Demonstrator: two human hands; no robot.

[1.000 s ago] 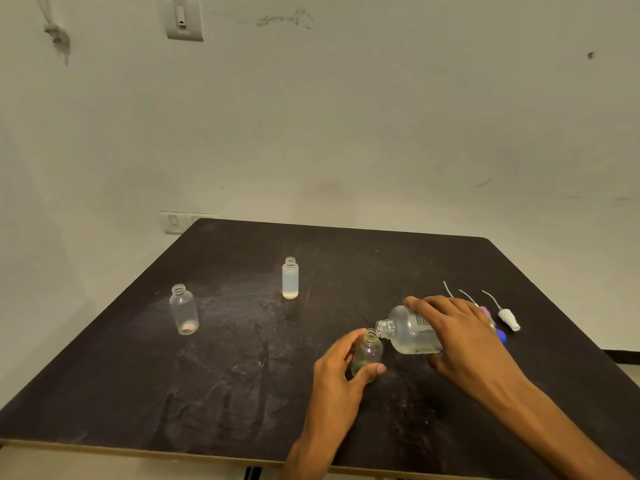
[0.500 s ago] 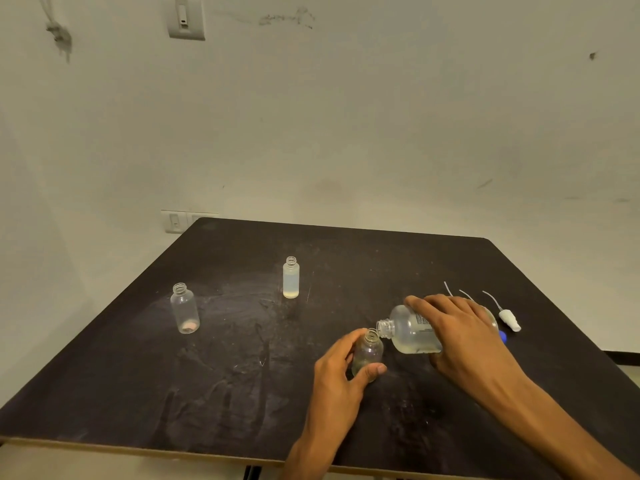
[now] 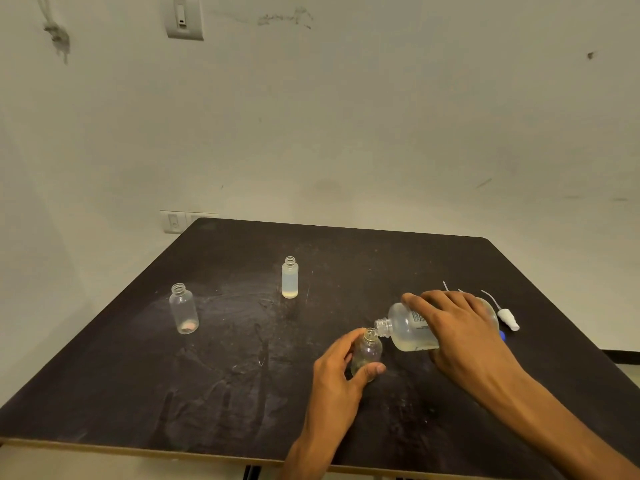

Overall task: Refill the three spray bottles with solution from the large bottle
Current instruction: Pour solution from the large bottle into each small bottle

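Dark table (image 3: 207, 393); large bottle (image 3: 408, 327), label print unreadable.

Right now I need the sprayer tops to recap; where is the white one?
The white sprayer top lies on the table at its right side, just beyond the right hand and large bottle.

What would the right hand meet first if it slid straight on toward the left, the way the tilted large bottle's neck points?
Probably the small bottle gripped by the left hand; the large bottle in the right hand already has its mouth there.
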